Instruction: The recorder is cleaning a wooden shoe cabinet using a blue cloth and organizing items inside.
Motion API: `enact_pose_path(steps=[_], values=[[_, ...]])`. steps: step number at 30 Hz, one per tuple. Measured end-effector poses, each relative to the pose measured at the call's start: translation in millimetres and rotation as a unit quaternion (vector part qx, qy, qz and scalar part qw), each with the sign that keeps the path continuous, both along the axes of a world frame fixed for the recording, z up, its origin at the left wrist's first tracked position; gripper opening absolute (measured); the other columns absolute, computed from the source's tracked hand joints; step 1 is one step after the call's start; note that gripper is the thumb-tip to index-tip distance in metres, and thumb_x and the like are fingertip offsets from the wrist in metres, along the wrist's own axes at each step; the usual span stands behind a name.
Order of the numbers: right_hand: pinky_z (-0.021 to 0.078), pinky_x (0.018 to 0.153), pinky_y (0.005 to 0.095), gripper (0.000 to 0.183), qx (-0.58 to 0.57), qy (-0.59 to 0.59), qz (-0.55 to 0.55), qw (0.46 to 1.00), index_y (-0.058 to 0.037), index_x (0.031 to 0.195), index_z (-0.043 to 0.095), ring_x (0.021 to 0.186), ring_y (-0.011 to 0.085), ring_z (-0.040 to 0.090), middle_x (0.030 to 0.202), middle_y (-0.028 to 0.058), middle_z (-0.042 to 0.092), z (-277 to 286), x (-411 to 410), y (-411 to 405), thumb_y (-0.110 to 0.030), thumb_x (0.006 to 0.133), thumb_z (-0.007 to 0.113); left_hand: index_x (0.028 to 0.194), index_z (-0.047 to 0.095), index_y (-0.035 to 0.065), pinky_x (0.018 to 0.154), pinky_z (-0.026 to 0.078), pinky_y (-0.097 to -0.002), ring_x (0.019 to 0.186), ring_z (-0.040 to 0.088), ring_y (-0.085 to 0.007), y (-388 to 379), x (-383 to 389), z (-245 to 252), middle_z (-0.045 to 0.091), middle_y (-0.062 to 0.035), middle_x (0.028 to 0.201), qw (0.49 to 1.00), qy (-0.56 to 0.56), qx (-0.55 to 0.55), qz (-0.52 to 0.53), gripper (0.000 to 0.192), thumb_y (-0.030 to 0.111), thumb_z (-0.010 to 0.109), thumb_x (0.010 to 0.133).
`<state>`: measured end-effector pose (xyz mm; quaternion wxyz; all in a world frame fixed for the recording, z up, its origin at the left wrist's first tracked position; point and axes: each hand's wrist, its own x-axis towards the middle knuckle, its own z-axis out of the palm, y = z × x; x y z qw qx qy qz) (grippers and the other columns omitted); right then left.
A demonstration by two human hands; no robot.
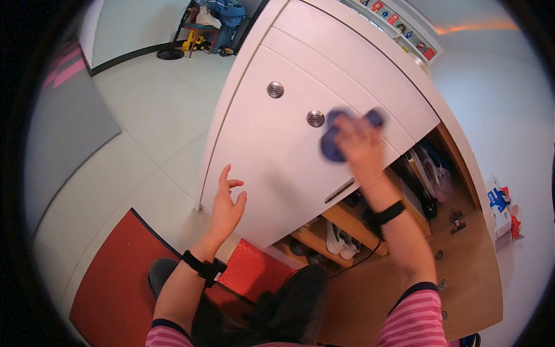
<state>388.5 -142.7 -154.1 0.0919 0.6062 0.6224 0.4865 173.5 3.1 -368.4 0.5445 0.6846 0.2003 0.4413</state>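
My right hand presses a dark blue cloth against a white cabinet door; both hand and cloth are blurred. Two round metal vents are set in the door, one of them just left of the cloth. Below the cloth, a dark recessed handle runs along the door's edge. My left hand hangs in the air before the door's lower left, fingers apart and holding nothing.
Beside it a second door stands swung out, wood-coloured inside. White shoes sit on the shoe shelves. A red mat lies on the tiled floor. Farther back are a chair and a yellow toy truck.
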Motion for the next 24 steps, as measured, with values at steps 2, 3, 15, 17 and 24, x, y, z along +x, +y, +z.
enact_pose_path(steps=[2,3,15,17,24], values=[[0.0348,0.093,0.046,0.019,0.143,-0.076,-0.033,0.986,-0.0133,0.088,0.062,0.117,0.0277,0.043,0.129,-0.0021,0.05,63,-2,-15,-0.008,0.07,0.06,0.14,0.023,0.0069,0.088,0.043,-0.0389,0.094,0.058,-0.0258,-2,3,0,0.06,-0.0111,0.1,1.0,-0.012,0.011,-0.006,0.068,0.005,0.056,0.08],[0.034,0.095,0.0445,0.028,0.169,-0.069,-0.024,0.983,-0.0115,0.091,0.063,0.118,0.0287,0.041,0.129,-0.0015,0.05,86,-2,-22,0.0,0.066,0.061,0.14,0.023,0.0066,0.088,0.043,-0.0385,0.093,0.057,-0.0256,-2,2,-1,0.06,-0.011,0.1,1.0,-0.008,0.013,-0.004,0.067,0.005,0.055,0.081],[0.0349,0.088,0.0399,0.018,0.085,0.018,-0.027,0.996,-0.0147,0.087,0.06,0.115,0.0258,0.042,0.126,-0.0045,0.051,-53,11,-69,-0.004,0.072,0.06,0.14,0.022,0.0049,0.09,0.041,-0.037,0.094,0.056,-0.026,-28,17,11,0.058,-0.0122,0.103,0.997,0.003,0.023,-0.068,0.067,0.006,0.054,0.082],[0.0353,0.088,0.039,0.019,0.038,0.02,-0.015,0.999,-0.0148,0.087,0.06,0.114,0.0253,0.043,0.126,-0.0038,0.052,-45,11,-75,-0.004,0.071,0.06,0.14,0.022,0.0048,0.091,0.04,-0.0371,0.094,0.056,-0.0261,-32,13,10,0.058,-0.0122,0.103,0.997,0.002,0.033,-0.069,0.067,0.006,0.054,0.082],[0.0355,0.093,0.0409,0.029,0.176,-0.063,0.001,0.982,-0.0072,0.092,0.061,0.115,0.0288,0.043,0.123,0.0045,0.052,86,19,-86,0.003,0.065,0.06,0.14,0.022,0.005,0.091,0.041,-0.0377,0.096,0.055,-0.0261,-40,15,18,0.058,-0.0125,0.103,0.997,0.011,0.027,-0.07,0.066,0.006,0.054,0.083]])
